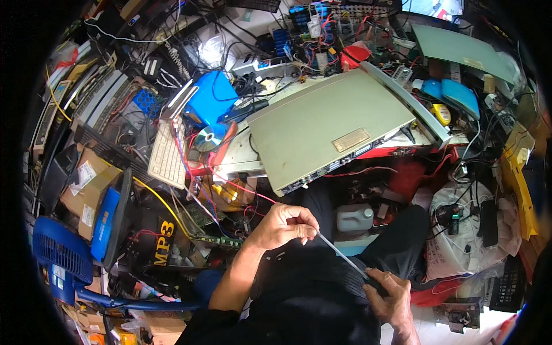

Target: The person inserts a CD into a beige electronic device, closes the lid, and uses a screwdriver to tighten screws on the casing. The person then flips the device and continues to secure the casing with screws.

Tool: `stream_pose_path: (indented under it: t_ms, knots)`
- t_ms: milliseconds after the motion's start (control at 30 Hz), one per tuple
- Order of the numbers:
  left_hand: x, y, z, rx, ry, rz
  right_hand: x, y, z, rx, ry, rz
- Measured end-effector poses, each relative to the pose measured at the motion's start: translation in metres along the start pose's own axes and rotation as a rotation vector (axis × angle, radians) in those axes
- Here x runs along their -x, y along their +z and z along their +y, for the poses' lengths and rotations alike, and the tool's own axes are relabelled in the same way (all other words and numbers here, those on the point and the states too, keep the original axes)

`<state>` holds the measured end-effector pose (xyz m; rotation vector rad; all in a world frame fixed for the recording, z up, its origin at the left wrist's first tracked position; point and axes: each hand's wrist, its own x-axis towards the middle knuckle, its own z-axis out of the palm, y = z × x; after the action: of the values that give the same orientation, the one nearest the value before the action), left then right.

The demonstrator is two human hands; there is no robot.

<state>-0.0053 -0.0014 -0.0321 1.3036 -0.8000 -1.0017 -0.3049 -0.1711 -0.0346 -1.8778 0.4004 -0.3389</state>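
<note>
Above my lap, a screwdriver (343, 256) with a long thin grey shaft slants between my two hands. Its dark handle end sits in my right hand (393, 296), mostly hidden by the curled fingers. My left hand (286, 225) pinches the far tip between thumb and forefinger; anything small held there is too fine to make out. Just beyond the left hand, a large flat metal equipment case (328, 123) rests on the workbench, its socket-lined edge toward me. Neither hand touches the case.
A cream keyboard (168, 152), a disc (210, 137) and a blue box (211, 98) lie left of the case. Yellow tape measure (441, 114) at its right. Blue fan (62, 250) stands low left; a white sack (460, 230) lies low right. Cables clutter the bench.
</note>
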Motion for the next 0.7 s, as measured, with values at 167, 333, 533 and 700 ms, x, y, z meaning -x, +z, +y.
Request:
stream_pose_path:
  t_ms: [167, 333, 533, 700]
  knots:
    - [-0.044, 0.012, -0.03, 0.371, -0.006, -0.081, -0.003, 0.001, 0.022, -0.705, 0.41, -0.008]
    - [-0.102, 0.045, -0.06, 0.725, 0.079, -0.033, -0.027, 0.005, 0.034, -0.596, 0.337, 0.214]
    - [-0.155, 0.072, -0.065, 1.156, -0.074, 0.133, -0.077, 0.001, 0.033, 0.019, 0.071, 0.495]
    - [-0.168, 0.069, -0.06, 1.252, -0.057, 0.154, -0.095, -0.01, 0.025, 0.184, -0.095, 0.541]
